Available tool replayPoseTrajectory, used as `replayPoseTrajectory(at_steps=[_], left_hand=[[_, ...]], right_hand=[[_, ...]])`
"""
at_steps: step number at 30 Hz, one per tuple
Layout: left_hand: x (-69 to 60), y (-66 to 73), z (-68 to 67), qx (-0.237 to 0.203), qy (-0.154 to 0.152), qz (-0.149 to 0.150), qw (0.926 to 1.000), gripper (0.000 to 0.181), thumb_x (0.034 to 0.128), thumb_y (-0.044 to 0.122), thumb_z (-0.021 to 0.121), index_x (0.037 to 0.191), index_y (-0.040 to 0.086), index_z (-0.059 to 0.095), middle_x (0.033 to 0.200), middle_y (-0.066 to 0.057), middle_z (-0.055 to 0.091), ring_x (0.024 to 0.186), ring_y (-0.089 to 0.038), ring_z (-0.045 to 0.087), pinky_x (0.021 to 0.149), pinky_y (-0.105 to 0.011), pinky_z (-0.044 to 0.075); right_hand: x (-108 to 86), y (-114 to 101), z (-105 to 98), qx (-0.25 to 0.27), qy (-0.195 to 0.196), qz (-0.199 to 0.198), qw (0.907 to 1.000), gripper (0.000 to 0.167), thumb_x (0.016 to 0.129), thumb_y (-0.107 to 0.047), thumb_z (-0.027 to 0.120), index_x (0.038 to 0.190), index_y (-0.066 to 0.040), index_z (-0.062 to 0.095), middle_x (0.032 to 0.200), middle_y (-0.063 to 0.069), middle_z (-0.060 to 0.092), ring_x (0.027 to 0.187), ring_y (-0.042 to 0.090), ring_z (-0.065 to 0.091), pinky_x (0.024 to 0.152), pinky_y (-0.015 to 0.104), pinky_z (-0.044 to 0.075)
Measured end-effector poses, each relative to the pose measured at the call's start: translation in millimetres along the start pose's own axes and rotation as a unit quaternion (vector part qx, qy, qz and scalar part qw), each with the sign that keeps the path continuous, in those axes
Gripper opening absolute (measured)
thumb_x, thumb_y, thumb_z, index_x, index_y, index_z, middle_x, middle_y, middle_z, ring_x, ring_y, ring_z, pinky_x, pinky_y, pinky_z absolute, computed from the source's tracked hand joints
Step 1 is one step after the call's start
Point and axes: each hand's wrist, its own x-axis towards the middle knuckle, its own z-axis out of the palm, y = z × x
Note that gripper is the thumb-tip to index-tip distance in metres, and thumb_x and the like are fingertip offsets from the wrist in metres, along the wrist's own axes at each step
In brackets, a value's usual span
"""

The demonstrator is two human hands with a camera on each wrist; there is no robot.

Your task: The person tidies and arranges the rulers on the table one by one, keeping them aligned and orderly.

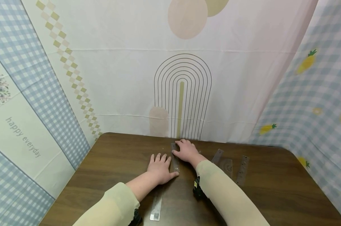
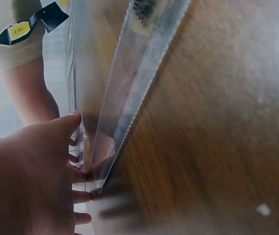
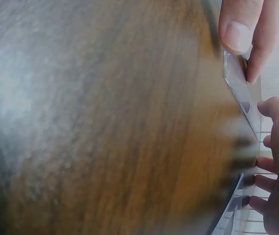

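Note:
A clear ruler (image 1: 175,164) lies lengthwise on the brown table between both hands. My left hand (image 1: 159,171) is spread, its fingers straight, with the thumb at the ruler's near end. At the far end is my right hand (image 1: 186,152), thumb and forefinger by the ruler's edge; in the right wrist view its thumb (image 3: 237,36) is over one end of the ruler (image 3: 238,88). A second clear ruler (image 1: 156,205) lies partly hidden under my left hand and forearm; its toothed-looking edges show in the left wrist view (image 2: 129,83).
Right of my right forearm lie another clear ruler (image 1: 218,156), a clear drawing template with curved markings (image 1: 226,166) and one more ruler (image 1: 242,169). The wooden table (image 1: 116,157) ends at a patterned cloth backdrop (image 1: 125,84). Dark bands sit at both wrists.

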Motion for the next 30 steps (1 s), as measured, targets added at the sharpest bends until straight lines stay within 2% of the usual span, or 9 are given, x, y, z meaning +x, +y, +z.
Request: replayPoseTrajectory(at_steps=[18, 30], left_hand=[[4.1, 3.2, 1.9, 0.015, 0.004, -0.004, 0.9999, 0.085, 0.0903, 0.075, 0.042, 0.155, 0.020, 0.038, 0.159, -0.008, 0.034, 0.147, -0.035, 0.025, 0.117, -0.057, 0.016], [7.5, 2.4, 4.0, 0.013, -0.001, -0.007, 0.9999, 0.085, 0.0905, 0.075, 0.042, 0.156, 0.022, 0.036, 0.159, -0.008, 0.032, 0.147, -0.035, 0.023, 0.117, -0.057, 0.015]], right_hand=[[1.3, -1.1, -0.9, -0.036, 0.007, -0.002, 0.9993, 0.059, 0.098, -0.053, 0.054, 0.147, -0.020, 0.051, 0.145, 0.011, 0.047, 0.134, 0.034, 0.043, 0.106, 0.055, 0.036], [0.5, -2.0, -2.7, -0.035, 0.005, -0.009, 0.9993, 0.059, 0.096, -0.054, 0.056, 0.143, -0.019, 0.055, 0.143, 0.012, 0.048, 0.132, 0.035, 0.044, 0.105, 0.056, 0.036]])
